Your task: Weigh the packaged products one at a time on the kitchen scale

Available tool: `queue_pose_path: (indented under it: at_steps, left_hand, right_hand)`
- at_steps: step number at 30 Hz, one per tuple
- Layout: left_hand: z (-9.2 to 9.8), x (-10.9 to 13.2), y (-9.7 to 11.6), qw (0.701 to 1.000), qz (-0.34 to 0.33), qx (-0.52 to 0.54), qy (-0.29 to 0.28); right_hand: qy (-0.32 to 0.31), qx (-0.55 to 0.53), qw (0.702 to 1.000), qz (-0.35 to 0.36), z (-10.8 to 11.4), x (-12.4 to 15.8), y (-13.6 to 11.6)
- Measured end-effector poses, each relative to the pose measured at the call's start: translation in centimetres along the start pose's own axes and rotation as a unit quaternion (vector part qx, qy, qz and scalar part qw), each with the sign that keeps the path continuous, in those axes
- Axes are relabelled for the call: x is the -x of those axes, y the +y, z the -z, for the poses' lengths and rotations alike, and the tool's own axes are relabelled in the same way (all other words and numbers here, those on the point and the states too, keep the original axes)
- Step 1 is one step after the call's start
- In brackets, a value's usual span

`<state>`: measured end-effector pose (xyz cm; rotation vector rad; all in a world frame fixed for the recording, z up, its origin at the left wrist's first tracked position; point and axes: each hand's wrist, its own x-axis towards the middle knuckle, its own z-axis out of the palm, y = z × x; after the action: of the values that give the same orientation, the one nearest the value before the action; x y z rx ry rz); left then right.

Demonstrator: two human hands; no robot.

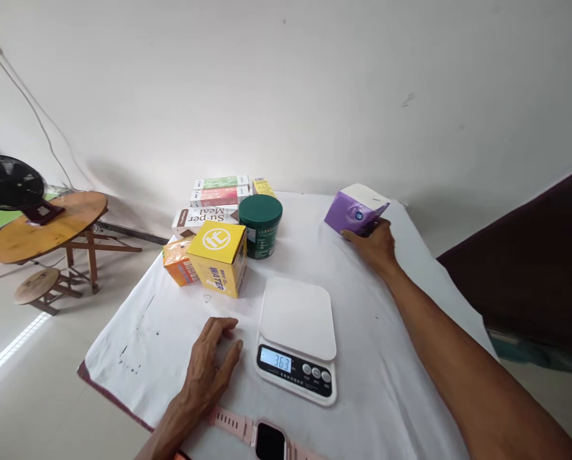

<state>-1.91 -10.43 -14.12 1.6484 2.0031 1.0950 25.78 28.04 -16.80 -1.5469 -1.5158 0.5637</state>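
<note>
My right hand (375, 246) is closed on the near side of a purple and white box (350, 211) at the table's far right. My left hand (212, 361) rests on the white cloth with its fingers apart, holding nothing. Just to its right stands a white digital kitchen scale (298, 319); its bare plate faces up and the lit display reads 363. Below the scale, at the near edge, lies a smartwatch (269, 441) with a pink strap. A yellow box (218, 259) marked WATER sits beyond my left hand.
Beside the yellow box are an orange packet (179, 260), a green lidded tub (260, 227) and a white Su-per Meal box (204, 219). Several slim cartons (221, 195) lie behind. A wall backs the table. Left stand a wooden table (75, 214), fan (11, 182) and stool (37, 286).
</note>
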Motion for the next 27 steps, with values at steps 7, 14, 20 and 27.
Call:
queue_pose_path:
  at_steps: [7,14,20,27]
  left_hand:
    - [5.6,-4.2,3.1,0.959,-0.122,-0.152,0.206]
    - [4.3,-11.4,3.7,0.961,-0.024,-0.204,0.187]
    - [3.7,-11.6,3.7,0.959,-0.052,-0.144,0.238]
    - [6.8,-9.0,6.8,0.951,-0.127,-0.090,0.266]
  right_hand:
    - [0.004,-0.044,0.998,-0.044,3.7,6.5,-2.8]
    - [-0.047,-0.132,0.990,-0.022,6.5,16.6,-3.4]
    - [-0.032,-0.126,0.992,-0.006,7.4,20.9,-2.5]
    - [-0.015,-0.124,0.992,0.025,6.9,20.8,-1.9]
